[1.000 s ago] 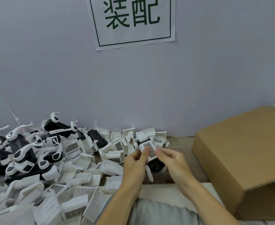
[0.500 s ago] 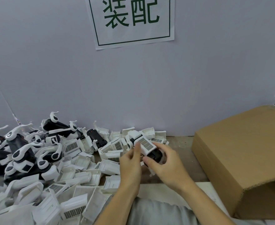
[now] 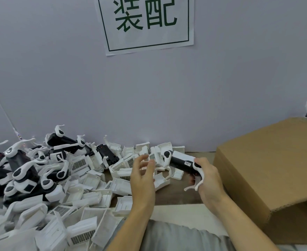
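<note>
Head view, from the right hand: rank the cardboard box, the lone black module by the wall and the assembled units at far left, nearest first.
1. Cardboard box: immediately right of the right hand, which grips a finished unit.
2. Black module: left of centre, among the white shells by the wall.
3. Assembled units: far left of the table.

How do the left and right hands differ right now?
The left hand is open, fingers spread, holding nothing; the right hand grips a black-and-white unit. The left hand hovers over the loose white covers; the right hand is next to the cardboard box. Both are bare.
</note>
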`<state>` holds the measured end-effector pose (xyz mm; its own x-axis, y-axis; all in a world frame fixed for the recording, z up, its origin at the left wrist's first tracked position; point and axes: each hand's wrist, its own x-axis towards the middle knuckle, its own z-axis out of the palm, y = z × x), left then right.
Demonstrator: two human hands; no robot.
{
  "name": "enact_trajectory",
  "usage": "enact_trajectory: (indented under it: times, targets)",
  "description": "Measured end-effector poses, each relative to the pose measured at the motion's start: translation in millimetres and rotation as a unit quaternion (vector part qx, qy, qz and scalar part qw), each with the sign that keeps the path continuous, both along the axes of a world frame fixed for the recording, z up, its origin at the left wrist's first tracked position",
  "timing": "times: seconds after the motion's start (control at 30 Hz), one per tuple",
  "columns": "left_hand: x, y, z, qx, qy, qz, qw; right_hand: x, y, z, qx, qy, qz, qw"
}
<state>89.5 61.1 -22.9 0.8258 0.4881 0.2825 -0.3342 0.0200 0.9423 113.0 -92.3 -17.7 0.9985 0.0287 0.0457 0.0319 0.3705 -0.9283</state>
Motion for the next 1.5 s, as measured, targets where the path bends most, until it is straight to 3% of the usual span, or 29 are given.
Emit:
enact_trajectory:
  times: [0.1, 0.2, 0.33, 0.47, 0.7, 0.83, 0.93, 1.03, 1.17, 1.33, 1.5]
  targets:
    - [-2, -1, 2, -0.141, 0.011, -0.163, 0.976, -2, 2, 0, 0.033, 0.016, 0.079, 0.996]
    - [-4, 4, 3, -0.181, 0.017, -0.217, 0.959, -6, 1, 2, 0.057, 0.048, 0.143, 0.987]
    - [-2, 6, 3, -0.201, 0.022, -0.205, 0.958, -6, 0, 4, 0.076, 0.064, 0.166, 0.981]
    - [-1, 5, -3, -0.157, 0.018, -0.164, 0.974, 3, 2, -2, -0.027, 0.091, 0.027, 0.995]
    - [-1, 5, -4, -0.093, 0.011, -0.173, 0.980, 11, 3, -10, -0.089, 0.104, -0.025, 0.990]
    - [2, 6, -6, -0.111, 0.016, -0.170, 0.979, 9, 3, -9, -0.101, 0.065, -0.034, 0.992]
    - [5, 6, -6, -0.154, 0.031, -0.138, 0.978, 4, 1, -4, -0.200, 0.015, -0.028, 0.979]
    - [8, 7, -7, -0.170, 0.073, -0.097, 0.978, 0, -7, 9, -0.335, -0.032, 0.037, 0.941]
    - [6, 8, -5, -0.177, 0.093, -0.126, 0.972, -11, -15, 30, -0.436, -0.036, 0.123, 0.891]
    - [2, 9, -8, -0.202, 0.150, -0.164, 0.954, -19, -22, 40, -0.435, 0.031, 0.284, 0.854]
    - [0, 7, -7, -0.211, 0.188, -0.206, 0.937, -18, -30, 43, -0.415, 0.037, 0.294, 0.860]
